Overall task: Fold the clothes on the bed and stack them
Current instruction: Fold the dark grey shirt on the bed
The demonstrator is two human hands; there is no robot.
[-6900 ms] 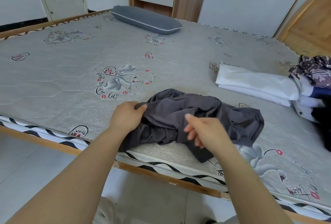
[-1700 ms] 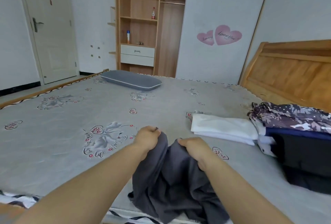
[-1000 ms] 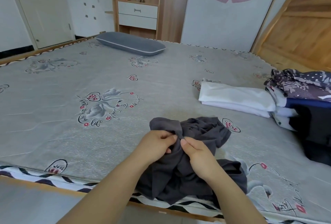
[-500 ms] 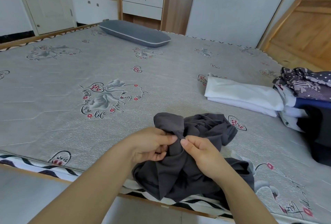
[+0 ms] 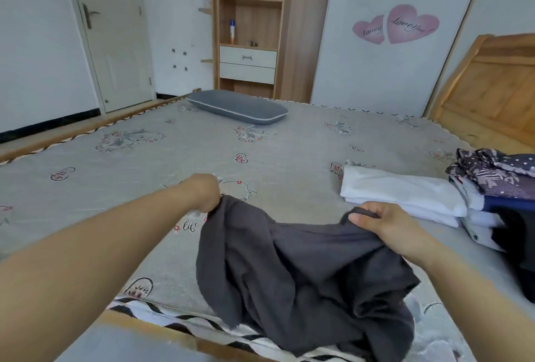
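Observation:
A dark grey garment (image 5: 304, 272) hangs spread between my two hands over the near edge of the bed (image 5: 144, 164). My left hand (image 5: 207, 192) grips its upper left corner. At the upper right edge, my right hand (image 5: 379, 224) holds the cloth with the thumb on top. The lower part of the garment drapes crumpled onto the mattress and over its striped border. A folded white garment (image 5: 399, 190) lies on the mattress to the right, beyond my right hand.
A pile of unfolded clothes (image 5: 498, 188), patterned, navy, white and black, sits at the right edge of the bed. A grey pillow (image 5: 237, 106) lies at the far side. A wooden headboard (image 5: 489, 92) leans at the right; a shelf unit (image 5: 249, 28) and door (image 5: 113, 31) stand behind.
My hands, which pinched the bunched garment close together, have moved apart and lifted, stretching the grey cloth wide between them. The camera view has tilted upward.

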